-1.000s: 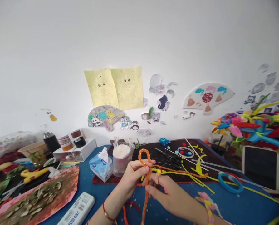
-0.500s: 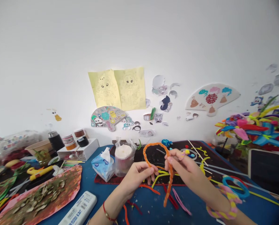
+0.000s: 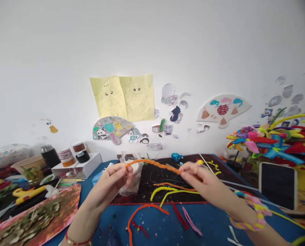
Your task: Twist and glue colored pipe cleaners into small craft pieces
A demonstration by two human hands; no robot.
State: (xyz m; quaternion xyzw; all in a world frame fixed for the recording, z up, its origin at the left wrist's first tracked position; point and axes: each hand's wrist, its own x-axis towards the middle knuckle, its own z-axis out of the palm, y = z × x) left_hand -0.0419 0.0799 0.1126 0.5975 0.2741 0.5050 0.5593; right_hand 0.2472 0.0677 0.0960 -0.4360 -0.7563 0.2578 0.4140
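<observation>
An orange pipe cleaner (image 3: 152, 162), twisted and gently arched, stretches between my two hands above the table. My left hand (image 3: 116, 177) pinches its left end between thumb and fingers, in front of the plastic-wrapped tub (image 3: 135, 184). On the other side my right hand (image 3: 197, 176) grips it, fingers closed, with a small yellow ring on one finger. Below lie a loose orange pipe cleaner (image 3: 135, 212), a yellow pipe cleaner (image 3: 160, 190), a dark red pipe cleaner (image 3: 179, 216) and a pink pipe cleaner (image 3: 191, 221).
A dark mat (image 3: 193, 159) covers the back of the blue table (image 3: 121, 222). At left are a yellow glue gun (image 3: 29, 194) and a leaf-covered board (image 3: 40, 218). A tablet (image 3: 277, 184) and colourful pipe-cleaner flowers (image 3: 275, 140) stand at right.
My hands have moved apart, the left one going left and up. The orange pipe cleaner has gone from a loop to a nearly straight arch. The view has shifted slightly right.
</observation>
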